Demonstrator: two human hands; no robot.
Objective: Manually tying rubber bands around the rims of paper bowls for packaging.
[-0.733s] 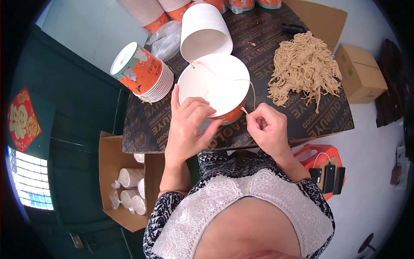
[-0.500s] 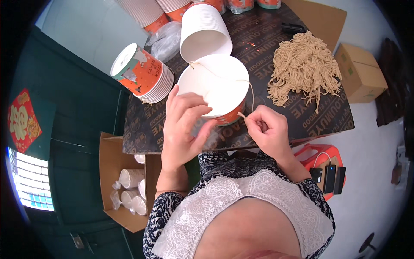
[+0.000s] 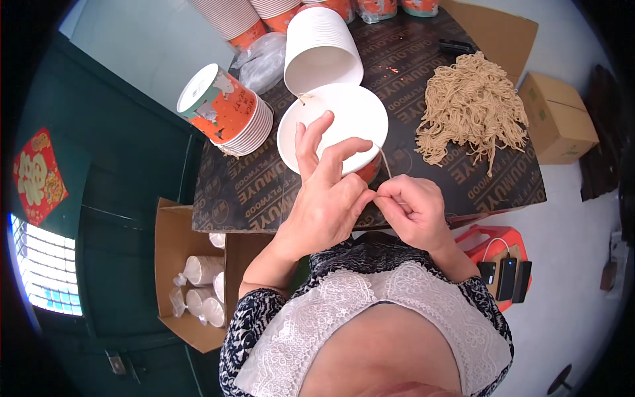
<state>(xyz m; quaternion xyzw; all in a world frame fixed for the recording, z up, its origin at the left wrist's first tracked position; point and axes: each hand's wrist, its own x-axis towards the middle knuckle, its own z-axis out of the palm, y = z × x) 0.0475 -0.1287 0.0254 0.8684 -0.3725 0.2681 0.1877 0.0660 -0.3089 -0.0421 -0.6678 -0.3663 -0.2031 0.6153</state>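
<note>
A white-lined paper bucket (image 3: 357, 109) with an orange outer side stands open end up at the table's near edge. A thin beige cord (image 3: 387, 165) runs from its right rim down to my hands; a bit of cord also shows at a hole in the far left rim. My right hand (image 3: 417, 210) is closed, pinching the cord between thumb and forefinger. My left hand (image 3: 327, 205) meets it fingertip to fingertip, thumb and forefinger pinched at the cord's end, the other fingers raised over the bucket. The very tip of the cord is hidden by my fingers.
Stacked white buckets (image 3: 323, 53) lie behind; an orange printed stack (image 3: 228, 109) leans at left. A heap of beige cords (image 3: 473, 109) sits at right, a black tool (image 3: 456, 46) beyond it. Below are a carton of wrapped cups (image 3: 169, 264) and a red stool (image 3: 519, 248).
My left hand has moved right and down from beside the bucket's rim to meet my right hand, its thumb and forefinger now pinched together. The right hand keeps its grip on the cord.
</note>
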